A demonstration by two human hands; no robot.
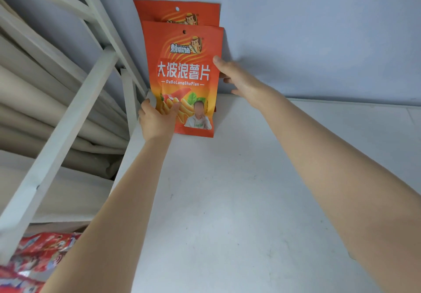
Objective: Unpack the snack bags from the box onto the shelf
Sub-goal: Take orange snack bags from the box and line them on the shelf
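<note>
At 12 o'clock in the head view, two flat, glossy orange foil pouches stand upright at the back of the smooth white shelf (227, 190). The front bag (184, 74) overlaps the rear bag (176, 11), which is set against a pale matte wall (319, 30). Each pouch has a punched hole near its top. At the front bag's 7 o'clock corner the left hand (157, 119) pinches it, thumb across the printed face. At its 3 o'clock edge the right hand (234, 76) grips it, thumb forward, fingers behind. Crinkled red packets (34, 258) lie at 7 o'clock, below a white slatted frame (68, 122).
</note>
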